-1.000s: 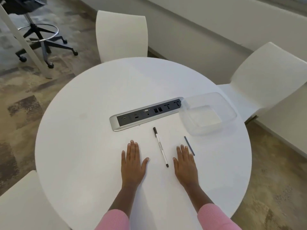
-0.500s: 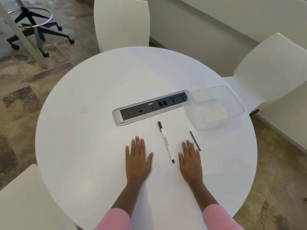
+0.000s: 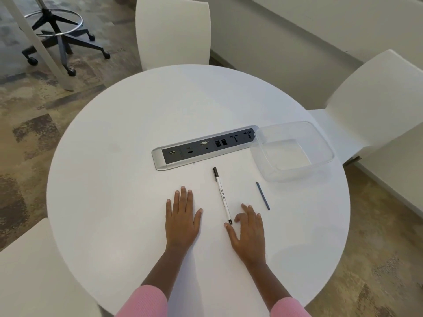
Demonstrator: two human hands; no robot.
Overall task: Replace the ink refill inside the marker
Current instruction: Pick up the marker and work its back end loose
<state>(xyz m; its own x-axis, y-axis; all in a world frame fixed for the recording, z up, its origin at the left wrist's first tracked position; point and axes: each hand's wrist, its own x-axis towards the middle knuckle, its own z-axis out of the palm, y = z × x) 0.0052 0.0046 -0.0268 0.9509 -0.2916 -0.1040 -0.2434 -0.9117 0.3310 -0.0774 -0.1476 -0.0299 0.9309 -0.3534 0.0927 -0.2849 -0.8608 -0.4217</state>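
Observation:
A white marker (image 3: 222,195) with a black cap lies on the round white table (image 3: 119,179), cap end pointing away from me. A thin dark ink refill (image 3: 262,196) lies to its right, apart from it. My left hand (image 3: 182,219) rests flat on the table, left of the marker, fingers spread. My right hand (image 3: 248,229) sits just right of the marker's near end; its thumb and curled forefinger are at the marker's near tip, holding nothing.
A silver power and data socket strip (image 3: 203,146) is set into the table beyond the marker. A clear empty plastic container (image 3: 291,149) stands at the right. White chairs (image 3: 174,30) surround the table; an office chair base (image 3: 59,35) stands at the far left.
My right hand has shifted left toward the marker's near end and its forefinger has curled. My left hand stays flat. The camera view has tilted slightly.

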